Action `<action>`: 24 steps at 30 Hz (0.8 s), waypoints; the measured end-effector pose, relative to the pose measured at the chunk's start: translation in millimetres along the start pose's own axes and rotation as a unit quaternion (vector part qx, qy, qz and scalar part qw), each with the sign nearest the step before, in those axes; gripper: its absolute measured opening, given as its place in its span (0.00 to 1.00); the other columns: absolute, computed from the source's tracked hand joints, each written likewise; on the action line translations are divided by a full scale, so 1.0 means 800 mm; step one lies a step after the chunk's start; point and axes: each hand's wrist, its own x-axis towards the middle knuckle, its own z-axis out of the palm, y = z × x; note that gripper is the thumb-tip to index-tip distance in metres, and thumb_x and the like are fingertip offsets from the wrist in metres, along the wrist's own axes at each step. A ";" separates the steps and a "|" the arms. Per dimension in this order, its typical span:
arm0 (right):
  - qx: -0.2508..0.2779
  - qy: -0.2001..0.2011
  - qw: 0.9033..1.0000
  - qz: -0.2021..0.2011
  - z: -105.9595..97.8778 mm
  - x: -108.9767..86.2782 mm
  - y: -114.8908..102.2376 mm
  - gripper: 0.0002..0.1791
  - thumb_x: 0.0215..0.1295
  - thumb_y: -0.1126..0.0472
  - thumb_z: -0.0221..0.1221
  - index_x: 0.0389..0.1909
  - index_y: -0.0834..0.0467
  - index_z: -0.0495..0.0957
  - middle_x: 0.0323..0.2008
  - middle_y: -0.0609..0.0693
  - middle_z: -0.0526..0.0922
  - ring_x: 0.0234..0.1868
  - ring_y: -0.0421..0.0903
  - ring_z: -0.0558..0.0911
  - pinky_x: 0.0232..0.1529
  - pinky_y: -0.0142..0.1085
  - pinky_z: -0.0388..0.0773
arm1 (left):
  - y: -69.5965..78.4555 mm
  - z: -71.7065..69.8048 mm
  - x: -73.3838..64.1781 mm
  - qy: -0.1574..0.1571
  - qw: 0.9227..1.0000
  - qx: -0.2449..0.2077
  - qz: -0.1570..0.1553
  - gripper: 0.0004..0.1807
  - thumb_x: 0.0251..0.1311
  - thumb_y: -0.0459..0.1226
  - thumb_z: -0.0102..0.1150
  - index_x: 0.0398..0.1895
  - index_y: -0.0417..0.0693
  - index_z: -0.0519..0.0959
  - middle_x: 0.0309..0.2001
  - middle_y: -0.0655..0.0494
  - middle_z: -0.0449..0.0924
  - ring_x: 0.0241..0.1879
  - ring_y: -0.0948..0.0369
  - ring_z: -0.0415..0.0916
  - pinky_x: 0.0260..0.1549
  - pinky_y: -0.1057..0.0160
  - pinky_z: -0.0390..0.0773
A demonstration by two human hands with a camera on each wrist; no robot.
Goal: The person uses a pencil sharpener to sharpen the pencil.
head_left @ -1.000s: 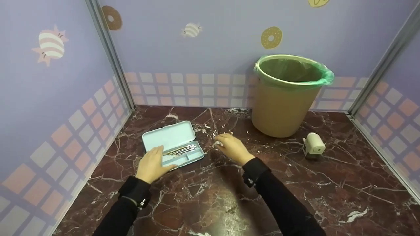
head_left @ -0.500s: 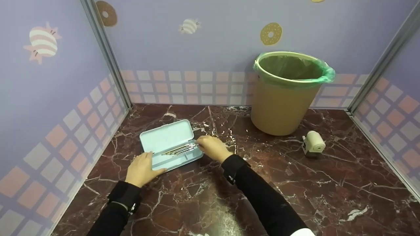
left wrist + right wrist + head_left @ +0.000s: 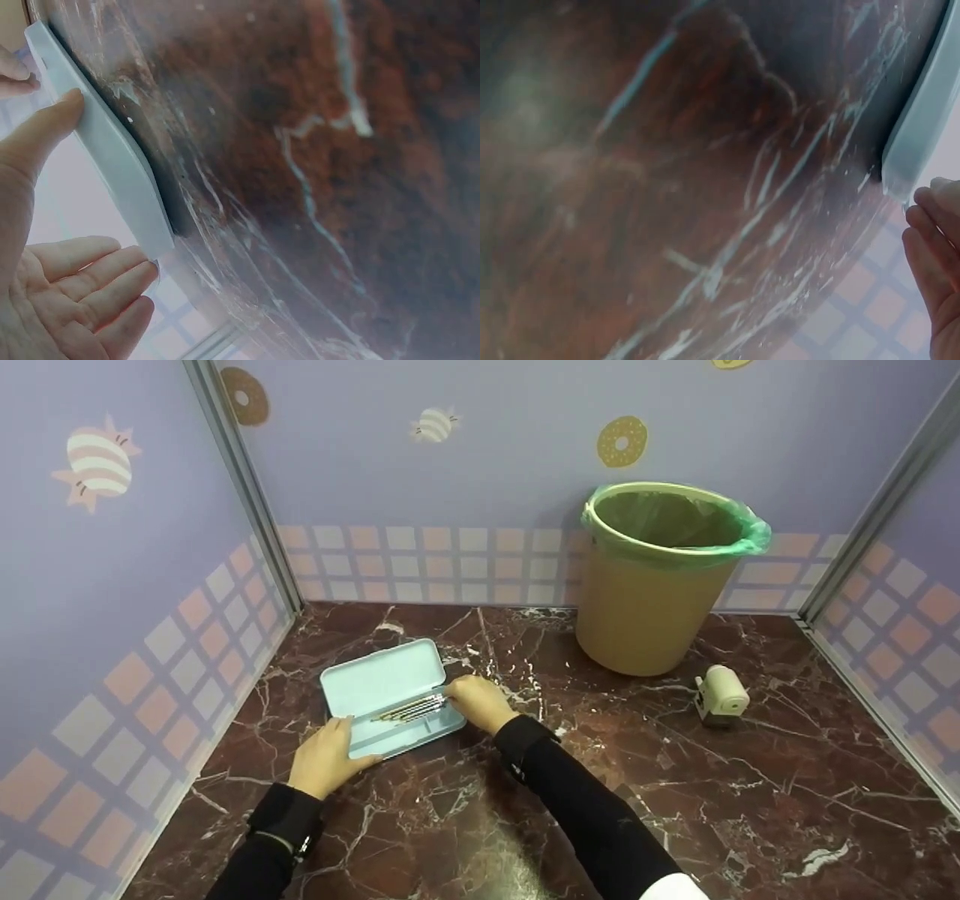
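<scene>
A pale blue pencil case [image 3: 409,735] lies with its lid raised on the dark marble-patterned table. Several striped pencils [image 3: 411,709] lie side by side in its rear compartment. At its left end my left hand [image 3: 322,757] touches the case, thumb on the front side and fairly straight fingers at the end. The left wrist view shows the thumb [image 3: 64,112] against the case wall. My right hand [image 3: 482,703] is at the case's right rear corner, fingers bent, by the pencils' ends. Whether it pinches anything is hidden in both views.
A tan waste bin [image 3: 649,607] with a green liner stands at the back right. In front of it sits a cream pencil sharpener [image 3: 722,695]. Pale crumbs [image 3: 531,675] are scattered behind and right of the case. Patterned walls enclose the back and sides.
My right hand has moved left to the case's right end; a small whitish thing at its fingers earlier is no longer visible. My left hand has shifted slightly left along the case.
</scene>
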 end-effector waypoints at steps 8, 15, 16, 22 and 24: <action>-0.021 0.009 1.000 -0.001 0.012 0.006 -0.005 0.06 0.66 0.66 0.63 0.32 0.57 0.88 0.33 0.54 0.90 0.39 0.52 0.87 0.40 0.44 0.85 | 0.001 0.000 -0.006 -0.003 1.000 0.004 -0.007 0.43 0.48 0.49 0.79 0.60 0.26 0.75 0.54 0.30 0.81 0.48 0.37 0.83 0.47 0.41 0.83; -0.057 0.016 0.998 -0.004 0.013 0.017 -0.009 0.10 0.66 0.65 0.61 0.26 0.56 0.87 0.30 0.53 0.89 0.38 0.50 0.86 0.37 0.43 0.86 | 0.000 -0.001 -0.002 0.000 1.000 0.003 -0.003 0.45 0.47 0.50 0.79 0.60 0.27 0.74 0.54 0.30 0.81 0.47 0.36 0.83 0.46 0.41 0.83; -0.067 0.017 0.998 -0.006 0.013 0.018 -0.010 0.10 0.65 0.66 0.60 0.25 0.56 0.87 0.29 0.53 0.89 0.37 0.50 0.86 0.37 0.43 0.86 | 0.000 -0.001 -0.001 0.000 1.000 0.003 -0.003 0.45 0.47 0.50 0.79 0.60 0.27 0.74 0.54 0.30 0.81 0.47 0.36 0.83 0.46 0.41 0.83; -0.126 0.018 0.992 -0.023 0.017 0.023 -0.012 0.11 0.63 0.67 0.59 0.27 0.55 0.88 0.29 0.51 0.89 0.37 0.49 0.84 0.34 0.41 0.86 | -0.001 -0.002 0.000 -0.004 1.000 0.000 -0.007 0.44 0.46 0.50 0.79 0.60 0.27 0.75 0.54 0.30 0.81 0.47 0.37 0.83 0.46 0.41 0.83; -0.137 0.020 0.990 -0.028 0.018 0.024 -0.012 0.10 0.63 0.67 0.59 0.27 0.55 0.88 0.29 0.51 0.90 0.37 0.48 0.84 0.34 0.40 0.86 | -0.002 -0.002 0.000 -0.007 1.000 0.000 -0.007 0.45 0.46 0.50 0.79 0.60 0.27 0.75 0.54 0.30 0.81 0.47 0.37 0.83 0.47 0.40 0.83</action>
